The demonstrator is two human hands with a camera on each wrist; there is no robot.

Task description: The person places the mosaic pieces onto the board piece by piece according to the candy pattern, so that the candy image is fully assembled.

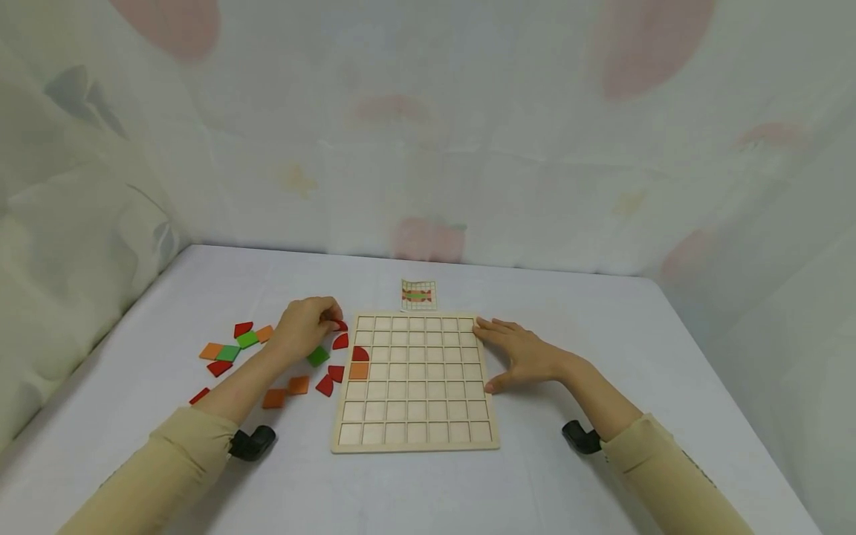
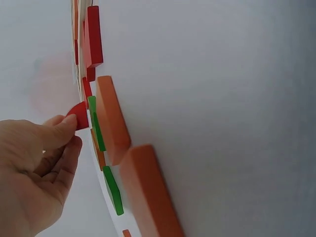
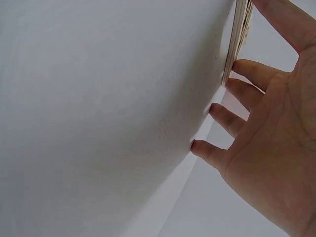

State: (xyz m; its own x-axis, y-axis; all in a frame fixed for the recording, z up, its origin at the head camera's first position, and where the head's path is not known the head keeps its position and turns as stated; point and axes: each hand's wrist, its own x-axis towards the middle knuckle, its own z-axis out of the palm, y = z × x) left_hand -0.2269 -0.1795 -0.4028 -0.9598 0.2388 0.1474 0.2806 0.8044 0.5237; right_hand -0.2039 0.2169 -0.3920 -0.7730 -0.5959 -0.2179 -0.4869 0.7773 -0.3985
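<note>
My left hand (image 1: 306, 327) pinches a red quarter-circle tile (image 2: 80, 117) between thumb and fingers, just left of the wooden grid board (image 1: 416, 452). The board lies flat, with a red quarter-circle tile (image 1: 360, 354) and an orange square tile (image 1: 359, 371) set one above the other in its leftmost column. At the board's right edge rests my right hand (image 1: 524, 353), fingers spread and fairly straight, fingertips at the rim and on the table. Close by the left hand lie another red tile (image 1: 340, 341) and a green tile (image 1: 317, 357).
Behind the board lies a small pattern card (image 1: 418, 296) with a grid in red, orange and green. Several loose tiles, such as an orange one (image 1: 273, 399) and a green one (image 1: 228, 353), are scattered on the white table (image 1: 428, 494) to the left. Patterned cloth (image 1: 521, 193) hangs behind.
</note>
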